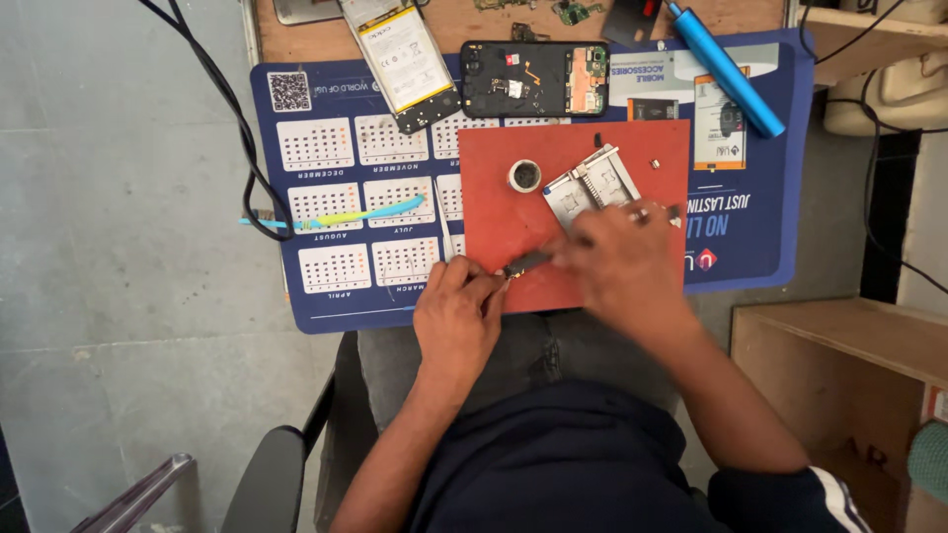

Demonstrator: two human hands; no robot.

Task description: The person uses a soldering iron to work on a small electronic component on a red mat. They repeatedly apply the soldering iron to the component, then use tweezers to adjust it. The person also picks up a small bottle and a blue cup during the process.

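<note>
Dark and slender, a small tool-like piece (pixel 525 263) is pinched between the fingertips of the left hand (pixel 456 314) and the right hand (pixel 624 266), both grips closed on it; what exactly the piece is cannot be told, since it is small and blurred. It is held low over the near edge of a red rectangular work mat (pixel 513 217), which is laid on a larger dark blue printed mat (pixel 326 286) on the desk. Just beyond the right hand, a silver metal shield plate (pixel 591 186) is seen lying tilted on the red mat, with a small round ring-shaped part (pixel 524 176) beside it to the left. Further out, at the far edge of the blue mat, an opened black phone body with exposed circuit boards (pixel 533 79) is laid flat, and a phone battery in a frame (pixel 403 61) is set at an angle to its left. A blue cylindrical tool (pixel 726 69) rests diagonally at the far right.
</note>
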